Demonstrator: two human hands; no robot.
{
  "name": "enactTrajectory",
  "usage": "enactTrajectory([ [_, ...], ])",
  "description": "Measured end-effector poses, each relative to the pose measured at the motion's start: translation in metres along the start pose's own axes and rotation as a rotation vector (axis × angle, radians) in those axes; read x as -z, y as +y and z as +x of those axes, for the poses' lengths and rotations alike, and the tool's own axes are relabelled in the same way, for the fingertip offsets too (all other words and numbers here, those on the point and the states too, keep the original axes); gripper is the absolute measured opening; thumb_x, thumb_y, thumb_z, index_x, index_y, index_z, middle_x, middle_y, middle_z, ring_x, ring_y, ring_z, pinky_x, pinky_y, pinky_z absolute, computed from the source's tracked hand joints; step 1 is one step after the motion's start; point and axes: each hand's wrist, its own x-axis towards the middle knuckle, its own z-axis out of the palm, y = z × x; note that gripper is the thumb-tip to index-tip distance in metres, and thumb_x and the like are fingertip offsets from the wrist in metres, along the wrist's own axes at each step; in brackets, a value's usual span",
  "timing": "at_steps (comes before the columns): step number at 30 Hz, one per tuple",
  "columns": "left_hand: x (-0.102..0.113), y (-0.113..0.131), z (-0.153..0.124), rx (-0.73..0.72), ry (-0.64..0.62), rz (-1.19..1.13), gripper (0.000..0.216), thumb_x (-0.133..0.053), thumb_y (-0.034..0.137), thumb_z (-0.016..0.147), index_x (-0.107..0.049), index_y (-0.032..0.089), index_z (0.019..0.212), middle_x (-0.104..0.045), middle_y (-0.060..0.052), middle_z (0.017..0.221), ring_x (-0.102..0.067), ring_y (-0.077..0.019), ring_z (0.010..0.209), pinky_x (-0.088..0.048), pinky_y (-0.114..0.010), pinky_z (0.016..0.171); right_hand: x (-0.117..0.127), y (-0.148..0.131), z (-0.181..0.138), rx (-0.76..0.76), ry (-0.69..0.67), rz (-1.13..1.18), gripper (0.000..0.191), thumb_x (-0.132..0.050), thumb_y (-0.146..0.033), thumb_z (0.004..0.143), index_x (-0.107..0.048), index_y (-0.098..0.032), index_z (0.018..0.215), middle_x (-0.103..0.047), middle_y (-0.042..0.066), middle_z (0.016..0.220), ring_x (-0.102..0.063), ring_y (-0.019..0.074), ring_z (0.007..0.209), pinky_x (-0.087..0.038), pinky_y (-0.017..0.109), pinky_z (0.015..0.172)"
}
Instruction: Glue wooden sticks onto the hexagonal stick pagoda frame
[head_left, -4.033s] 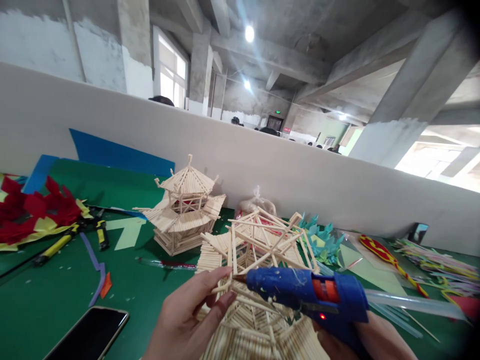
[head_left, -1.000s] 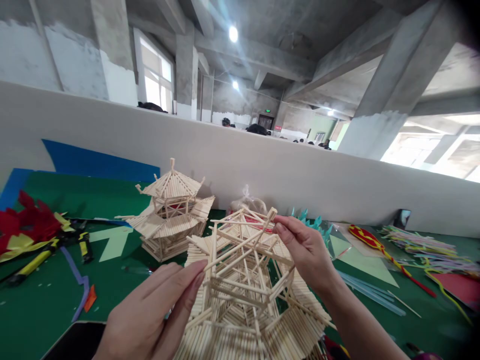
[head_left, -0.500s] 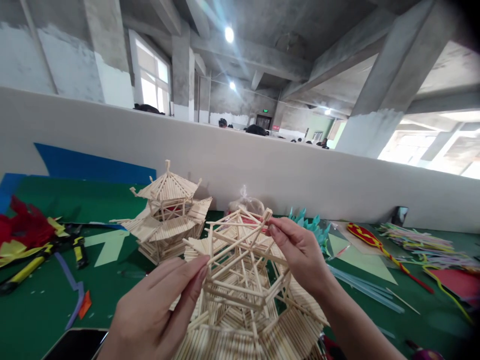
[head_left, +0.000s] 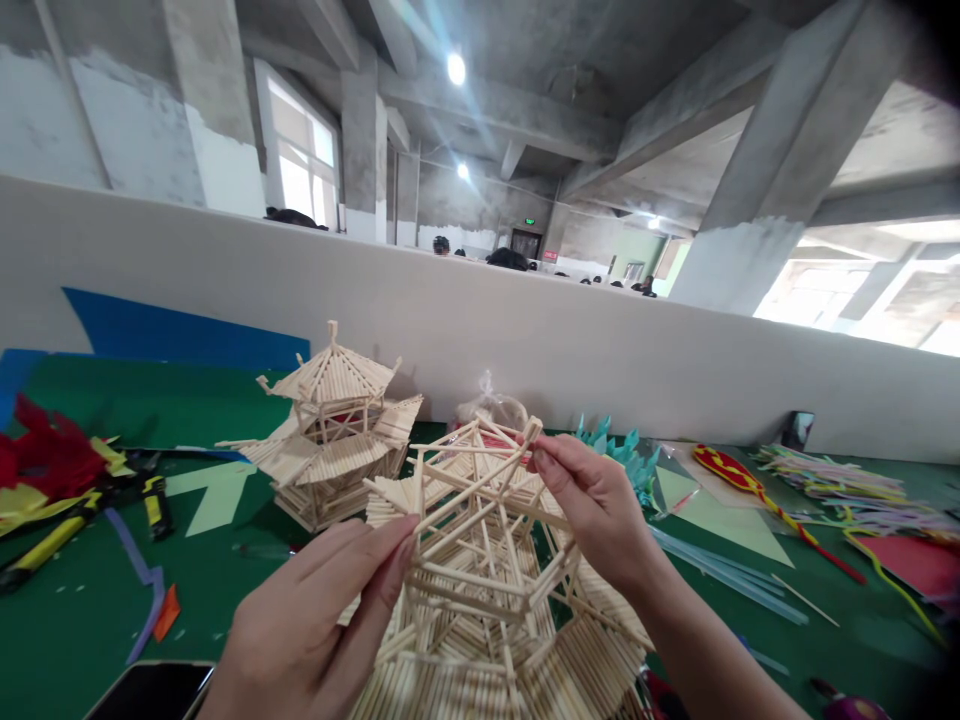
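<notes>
In front of me stands a pagoda model (head_left: 480, 600) made of thin wooden sticks, with an open upper frame above slatted roofs. My left hand (head_left: 322, 610) is closed, thumb and fingertips pinching the frame's left side near the lower end of a slanting stick. At the upper right, my right hand (head_left: 596, 500) pinches a wooden stick (head_left: 531, 430) with a small block at its raised end. That stick slopes down toward my left fingertips. Behind to the left is a second stick pagoda (head_left: 337, 430) with a pointed roof. My fingers hide the exact contact points.
A white partition (head_left: 450, 320) runs behind the green table. On the left lie yellow-and-black cutters (head_left: 64, 535), red material (head_left: 45, 450) and a phone (head_left: 157, 690). Glue sticks (head_left: 727, 575), turquoise paper pieces (head_left: 619, 455) and bundled pipe cleaners (head_left: 832, 475) lie right.
Both hands keep nearly the same pinch on the pagoda model. The whole view has shifted very slightly; nothing was picked up or let go.
</notes>
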Motion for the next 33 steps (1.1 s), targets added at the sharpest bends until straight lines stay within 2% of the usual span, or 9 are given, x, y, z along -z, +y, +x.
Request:
enactTrajectory([
  [9, -0.0008, -0.0009, 0.0006, -0.011, -0.012, 0.008, 0.018, -0.046, 0.031, 0.083, -0.055, 0.024, 0.097, -0.060, 0.002, 0.085, -0.057, -0.0067, 0.078, -0.043, -0.014, 0.073, 0.0007, 0.0008, -0.0003, 0.012, -0.004, 0.000, 0.026, -0.045, -0.019, 0.085, -0.061, -0.022, 0.105, -0.060, 0.003, 0.085, -0.053, 0.0142, 0.082, -0.041, 0.030, 0.073],
  [18, -0.0010, 0.0023, 0.0003, 0.016, -0.020, 0.016, 0.019, -0.046, 0.033, 0.082, -0.057, 0.023, 0.094, -0.061, 0.001, 0.079, -0.059, -0.0109, 0.072, -0.046, -0.020, 0.065, -0.0002, 0.0004, 0.0001, 0.016, 0.005, -0.005, 0.025, -0.046, -0.021, 0.084, -0.063, -0.024, 0.102, -0.061, 0.004, 0.084, -0.054, 0.0157, 0.080, -0.043, 0.033, 0.073],
  [25, -0.0031, 0.0029, -0.0037, 0.033, -0.001, 0.017, 0.019, -0.049, 0.032, 0.081, -0.057, 0.024, 0.095, -0.060, 0.002, 0.082, -0.058, -0.0111, 0.076, -0.045, -0.022, 0.071, 0.0000, -0.0003, -0.0003, 0.011, 0.007, -0.003, 0.025, -0.046, -0.022, 0.084, -0.064, -0.025, 0.101, -0.061, 0.004, 0.083, -0.054, 0.0165, 0.079, -0.043, 0.034, 0.073],
  [33, -0.0031, 0.0028, -0.0019, 0.060, -0.004, -0.025, 0.017, -0.050, 0.034, 0.080, -0.057, 0.025, 0.093, -0.059, 0.004, 0.079, -0.058, -0.0073, 0.072, -0.043, -0.017, 0.066, 0.0002, 0.0001, -0.0002, 0.019, 0.004, 0.002, 0.024, -0.047, -0.020, 0.084, -0.063, -0.024, 0.101, -0.061, 0.004, 0.085, -0.054, 0.0156, 0.081, -0.043, 0.033, 0.074],
])
